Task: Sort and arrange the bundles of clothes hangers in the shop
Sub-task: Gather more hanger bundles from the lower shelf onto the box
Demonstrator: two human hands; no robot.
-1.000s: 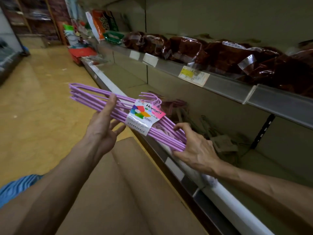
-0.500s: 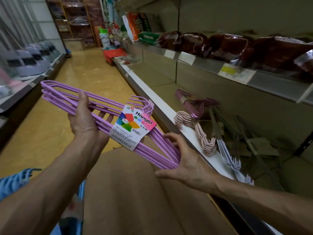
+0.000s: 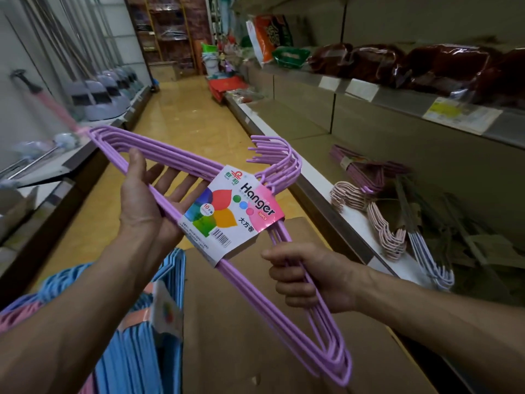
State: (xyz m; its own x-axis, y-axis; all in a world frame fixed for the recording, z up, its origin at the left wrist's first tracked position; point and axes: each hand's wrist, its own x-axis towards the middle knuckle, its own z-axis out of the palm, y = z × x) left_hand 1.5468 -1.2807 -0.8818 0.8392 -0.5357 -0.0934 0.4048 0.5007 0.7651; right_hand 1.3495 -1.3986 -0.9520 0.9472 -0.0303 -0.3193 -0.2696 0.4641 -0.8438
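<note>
A bundle of purple hangers [image 3: 287, 163] with a colourful "Hanger" label [image 3: 235, 211] is held in front of me, hooks pointing up and away. My left hand [image 3: 145, 206] supports its left half from beneath, thumb over the wires and fingers spread behind them. My right hand [image 3: 306, 277] grips the wires of its right half in a fist. On the low shelf [image 3: 321, 177] at right lie more bundles: purple [image 3: 360, 169], pink [image 3: 383, 223] and white [image 3: 429, 257] hangers.
A cardboard box [image 3: 241, 322] sits below my hands, with blue hanger bundles [image 3: 136, 345] and pink ones at lower left. Dark red packages [image 3: 426, 66] fill the upper right shelf. Dustpans and brooms [image 3: 99, 92] line the left wall. The yellow aisle floor [image 3: 181, 112] runs ahead.
I have drawn the purple bundle back from the shelf toward me and tilted it upright. My right hand has closed from an open support into a fist round the wires.
</note>
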